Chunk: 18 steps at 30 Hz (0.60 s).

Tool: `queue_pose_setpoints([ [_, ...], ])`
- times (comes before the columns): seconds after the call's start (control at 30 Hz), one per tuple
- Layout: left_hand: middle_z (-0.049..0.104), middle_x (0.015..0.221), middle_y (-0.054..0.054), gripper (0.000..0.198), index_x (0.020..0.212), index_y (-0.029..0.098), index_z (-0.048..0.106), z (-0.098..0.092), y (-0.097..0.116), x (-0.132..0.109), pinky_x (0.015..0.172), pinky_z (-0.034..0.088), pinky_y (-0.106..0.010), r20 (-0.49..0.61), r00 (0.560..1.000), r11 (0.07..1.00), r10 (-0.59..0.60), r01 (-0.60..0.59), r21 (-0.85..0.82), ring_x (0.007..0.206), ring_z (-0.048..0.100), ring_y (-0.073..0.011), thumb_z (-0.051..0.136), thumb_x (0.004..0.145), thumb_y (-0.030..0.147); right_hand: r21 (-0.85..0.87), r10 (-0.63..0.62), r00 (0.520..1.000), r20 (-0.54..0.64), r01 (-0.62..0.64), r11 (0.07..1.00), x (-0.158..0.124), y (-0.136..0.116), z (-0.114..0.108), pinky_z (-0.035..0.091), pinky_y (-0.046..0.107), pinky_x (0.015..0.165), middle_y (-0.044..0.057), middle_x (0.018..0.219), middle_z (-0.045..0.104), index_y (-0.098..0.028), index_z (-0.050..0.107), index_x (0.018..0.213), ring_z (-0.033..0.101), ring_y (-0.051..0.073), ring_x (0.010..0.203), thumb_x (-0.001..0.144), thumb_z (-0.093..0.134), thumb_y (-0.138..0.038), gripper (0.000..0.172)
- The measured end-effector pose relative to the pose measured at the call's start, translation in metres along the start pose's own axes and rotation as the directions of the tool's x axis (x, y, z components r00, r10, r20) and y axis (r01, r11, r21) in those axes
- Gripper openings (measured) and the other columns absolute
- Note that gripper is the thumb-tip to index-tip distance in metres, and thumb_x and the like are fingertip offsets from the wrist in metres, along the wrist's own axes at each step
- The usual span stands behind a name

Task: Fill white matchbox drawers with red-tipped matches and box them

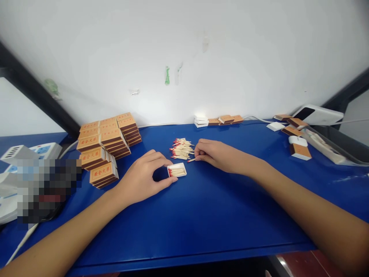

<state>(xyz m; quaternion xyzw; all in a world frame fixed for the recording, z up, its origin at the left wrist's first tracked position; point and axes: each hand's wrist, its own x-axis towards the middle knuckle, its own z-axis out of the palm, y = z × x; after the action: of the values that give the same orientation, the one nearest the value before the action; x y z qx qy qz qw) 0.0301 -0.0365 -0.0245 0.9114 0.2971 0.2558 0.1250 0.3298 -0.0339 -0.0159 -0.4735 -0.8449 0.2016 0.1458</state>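
Observation:
My left hand point(148, 175) grips the left end of a small white matchbox tray point(184, 170) between thumb and fingers. Red-tipped matches point(176, 172) lie inside the tray, their heads toward the left. My right hand point(209, 152) is closed in a pinch on a single match point(191, 160), whose red head points left, just right of and above the tray. Behind the tray, a loose pile of matches point(182, 149) rests on the blue table point(184, 219), close to my right fingertips.
Stacked orange matchboxes point(111, 134) stand at the left, beside white power strips point(47, 150) and a pixelated dark object point(49, 192). White trays point(201, 121) and matchboxes point(226, 119) line the wall. More matchboxes point(300, 151), a white device point(319, 114) and a dark bin point(340, 140) lie right.

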Motion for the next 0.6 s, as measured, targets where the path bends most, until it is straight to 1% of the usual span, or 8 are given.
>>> queue_pose_setpoints([
  [0.07, 0.074, 0.109, -0.007, 0.025, 0.113, 0.022, 0.075, 0.001, 0.001, 0.000, 0.090, 0.054, -0.041, 0.000, 1.000, 1.000, 0.002, -0.002, 0.011, 0.098, 0.066, -0.0232, 0.076, 0.095, 0.041, 0.007, -0.013, 1.000, -0.023, 0.013, 1.000, -0.001, -0.007, 0.000, 0.045, 0.032, 0.077, 0.006, 0.102, 0.064, -0.021, 0.064, 0.095, 0.060, 0.019, 0.085, 0.103, 0.053, -0.024, 0.014],
  [0.13, 0.074, 0.108, -0.007, 0.025, 0.112, 0.023, 0.075, 0.002, 0.002, 0.000, 0.086, 0.054, -0.040, 0.000, 1.000, 1.000, -0.002, 0.002, 0.022, 0.096, 0.064, -0.0234, 0.076, 0.095, 0.041, 0.026, -0.032, 0.996, -0.078, 0.034, 0.999, -0.003, -0.017, 0.002, 0.046, 0.032, 0.078, 0.006, 0.102, 0.064, -0.021, 0.063, 0.096, 0.060, 0.018, 0.086, 0.105, 0.054, -0.027, 0.014],
  [0.23, 0.074, 0.106, -0.006, 0.023, 0.110, 0.023, 0.074, 0.003, 0.004, 0.000, 0.086, 0.053, -0.040, -0.009, 1.000, 1.000, -0.005, 0.005, 0.021, 0.095, 0.064, -0.0229, 0.076, 0.095, 0.040, 0.036, -0.027, 0.989, -0.148, 0.033, 0.999, -0.004, -0.036, 0.011, 0.046, 0.031, 0.076, 0.005, 0.103, 0.064, -0.021, 0.062, 0.098, 0.060, 0.017, 0.084, 0.106, 0.056, -0.027, 0.012],
  [0.37, 0.074, 0.103, -0.006, 0.024, 0.110, 0.021, 0.073, 0.004, 0.006, 0.000, 0.085, 0.052, -0.040, -0.025, 1.000, 1.000, 0.012, -0.012, 0.017, 0.093, 0.064, -0.0227, 0.076, 0.095, 0.040, -0.061, -0.036, 0.994, -0.104, 0.029, 0.998, -0.004, -0.057, 0.028, 0.043, 0.032, 0.074, 0.007, 0.107, 0.066, -0.020, 0.062, 0.098, 0.060, 0.018, 0.084, 0.106, 0.054, -0.020, 0.011],
  [0.43, 0.074, 0.102, -0.006, 0.024, 0.110, 0.020, 0.073, 0.004, 0.006, 0.000, 0.083, 0.053, -0.040, -0.029, 0.999, 1.000, 0.021, -0.021, 0.021, 0.093, 0.064, -0.0231, 0.075, 0.096, 0.040, -0.074, -0.051, 0.995, -0.090, 0.045, 0.996, -0.004, -0.059, 0.033, 0.042, 0.032, 0.073, 0.007, 0.106, 0.067, -0.020, 0.062, 0.098, 0.060, 0.018, 0.084, 0.106, 0.054, -0.021, 0.011],
  [0.5, 0.074, 0.102, -0.007, 0.024, 0.110, 0.021, 0.073, 0.004, 0.006, 0.000, 0.084, 0.053, -0.040, -0.031, 0.999, 0.999, 0.030, -0.029, 0.022, 0.092, 0.065, -0.0229, 0.075, 0.096, 0.040, -0.037, -0.070, 0.992, -0.102, 0.067, 0.997, -0.003, -0.057, 0.034, 0.043, 0.031, 0.073, 0.006, 0.103, 0.068, -0.021, 0.062, 0.099, 0.060, 0.018, 0.083, 0.106, 0.056, -0.024, 0.010],
  [0.6, 0.074, 0.104, -0.006, 0.023, 0.110, 0.022, 0.073, 0.004, 0.005, 0.001, 0.085, 0.053, -0.040, -0.021, 0.999, 0.999, 0.024, -0.024, 0.024, 0.092, 0.066, -0.0228, 0.076, 0.095, 0.039, 0.001, -0.089, 0.978, -0.187, 0.091, 0.996, -0.002, -0.046, 0.031, 0.043, 0.030, 0.073, 0.004, 0.100, 0.067, -0.021, 0.063, 0.100, 0.060, 0.017, 0.083, 0.106, 0.057, -0.026, 0.009],
])
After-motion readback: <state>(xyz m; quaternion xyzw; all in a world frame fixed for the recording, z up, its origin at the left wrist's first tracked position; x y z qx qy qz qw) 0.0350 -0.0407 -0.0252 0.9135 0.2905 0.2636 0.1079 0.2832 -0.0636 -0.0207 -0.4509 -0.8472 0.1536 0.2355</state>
